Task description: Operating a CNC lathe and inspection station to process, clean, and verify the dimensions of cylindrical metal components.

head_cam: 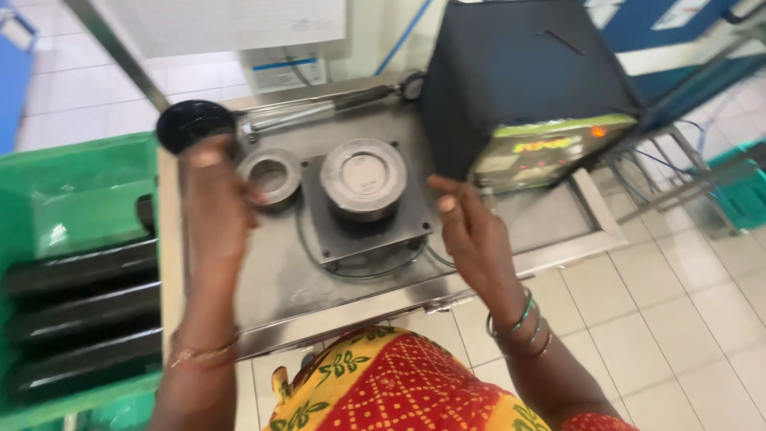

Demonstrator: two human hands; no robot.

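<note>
Fingers (209, 164) of left hand (214, 203) clamped on rim of black round bowl (190, 124), lifted above steel table (271, 271), close beside small metal ring (272, 175) and round metal die (363, 177). Right hand (471, 231) empty, fingers apart, hovering near die, beside black machine box (511, 80). More black trays stacked in green crate (72, 199) at left, within easy reach.

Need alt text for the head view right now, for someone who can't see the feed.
Seen from above, the left hand holds up a small round black cup over a steel machine table, while the right hand hovers open beside a round metal die. A green crate of black stacks sits at left.
</note>
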